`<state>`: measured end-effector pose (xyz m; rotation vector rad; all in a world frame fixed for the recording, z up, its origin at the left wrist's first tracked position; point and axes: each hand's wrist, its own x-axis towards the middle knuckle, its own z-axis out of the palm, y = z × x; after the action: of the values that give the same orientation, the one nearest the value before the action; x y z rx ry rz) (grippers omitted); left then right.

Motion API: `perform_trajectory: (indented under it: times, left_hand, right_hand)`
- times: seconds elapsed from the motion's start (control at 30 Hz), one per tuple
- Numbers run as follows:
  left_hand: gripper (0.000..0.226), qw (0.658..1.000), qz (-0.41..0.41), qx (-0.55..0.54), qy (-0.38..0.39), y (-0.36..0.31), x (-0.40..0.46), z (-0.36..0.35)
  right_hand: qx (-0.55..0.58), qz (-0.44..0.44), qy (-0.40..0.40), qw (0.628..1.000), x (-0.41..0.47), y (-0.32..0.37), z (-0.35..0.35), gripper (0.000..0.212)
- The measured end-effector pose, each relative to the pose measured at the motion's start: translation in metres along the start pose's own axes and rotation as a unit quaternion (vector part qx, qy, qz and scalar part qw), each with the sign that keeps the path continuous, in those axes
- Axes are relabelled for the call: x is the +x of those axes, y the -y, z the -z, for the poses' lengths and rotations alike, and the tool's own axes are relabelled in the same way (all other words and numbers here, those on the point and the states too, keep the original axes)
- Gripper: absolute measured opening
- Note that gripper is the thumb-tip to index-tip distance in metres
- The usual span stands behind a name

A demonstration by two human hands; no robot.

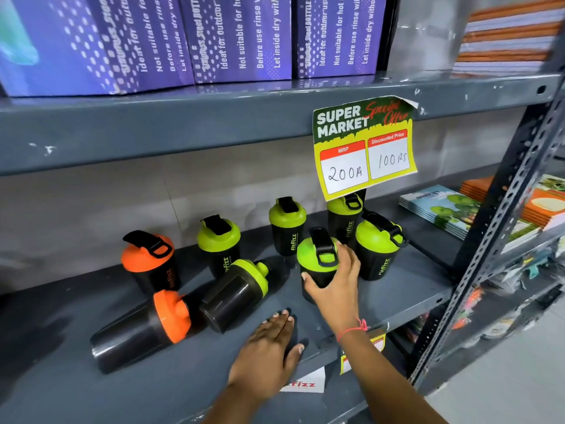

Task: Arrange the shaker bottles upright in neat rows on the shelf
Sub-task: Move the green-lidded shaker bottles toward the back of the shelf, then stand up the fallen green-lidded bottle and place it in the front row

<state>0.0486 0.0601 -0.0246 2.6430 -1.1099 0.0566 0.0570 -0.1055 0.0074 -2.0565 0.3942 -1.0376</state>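
Several black shaker bottles stand or lie on the grey shelf (pixel 91 393). My right hand (pixel 334 286) grips an upright green-lidded bottle (pixel 316 258) near the shelf's middle. My left hand (pixel 269 350) rests flat and open on the shelf in front, holding nothing. A green-lidded bottle (pixel 235 293) and an orange-lidded bottle (pixel 143 328) lie on their sides to the left. Upright behind them are an orange-lidded bottle (pixel 149 261) and green-lidded bottles (pixel 218 243), (pixel 287 224), (pixel 344 217), (pixel 379 246).
A yellow price sign (pixel 363 145) hangs from the upper shelf edge above the bottles. Purple boxes (pixel 238 38) fill the shelf above. Stacked books (pixel 440 209) lie at the right, beyond a perforated upright post (pixel 501 209). A Fitfizz label (pixel 305 384) sits on the front edge.
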Motion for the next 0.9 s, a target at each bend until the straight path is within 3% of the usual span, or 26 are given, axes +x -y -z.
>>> perform_trajectory:
  times: [0.23, 0.3, 0.37, 0.43, 0.5, 0.6, 0.67, 0.73, 0.9]
  left_hand:
    - [0.058, 1.0, -0.003, -0.006, -0.001, 0.001, 0.0, 0.0]
    - [0.058, 1.0, -0.002, -0.012, -0.002, 0.001, 0.0, 0.001]
    - [0.058, 1.0, 0.0, -0.012, 0.004, 0.001, -0.001, 0.001]
    - [0.058, 1.0, 0.003, -0.015, 0.011, 0.001, -0.001, 0.001]
    - [0.057, 1.0, 0.004, -0.018, 0.009, 0.0, -0.001, 0.002]
    - [0.057, 1.0, 0.007, -0.022, 0.009, -0.001, -0.001, 0.003]
    - [0.057, 1.0, 0.011, -0.023, 0.01, -0.001, -0.001, 0.002]
    - [0.057, 1.0, 0.013, -0.022, 0.013, -0.001, -0.001, 0.002]
    - [0.056, 1.0, 0.012, -0.013, 0.012, -0.001, -0.002, 0.002]
  right_hand:
    - [0.007, -0.044, 0.036, 0.998, -0.008, 0.004, 0.01, 0.095]
    - [-0.007, -0.017, 0.034, 0.999, -0.011, 0.011, 0.024, 0.097]
    - [0.003, 0.039, 0.034, 0.999, 0.0, 0.023, 0.042, 0.082]
    - [0.002, 0.063, 0.104, 0.993, 0.026, 0.037, 0.063, 0.071]
    - [-0.107, 0.099, 0.232, 0.962, 0.06, 0.053, 0.081, 0.076]
    - [-0.354, 0.187, 0.413, 0.818, 0.095, 0.071, 0.087, 0.078]
    - [-0.422, 0.216, 0.459, 0.751, 0.107, 0.082, 0.08, 0.07]
    - [-0.445, 0.223, 0.461, 0.735, 0.114, 0.092, 0.072, 0.06]
    - [-0.439, 0.206, 0.446, 0.752, 0.119, 0.101, 0.057, 0.051]
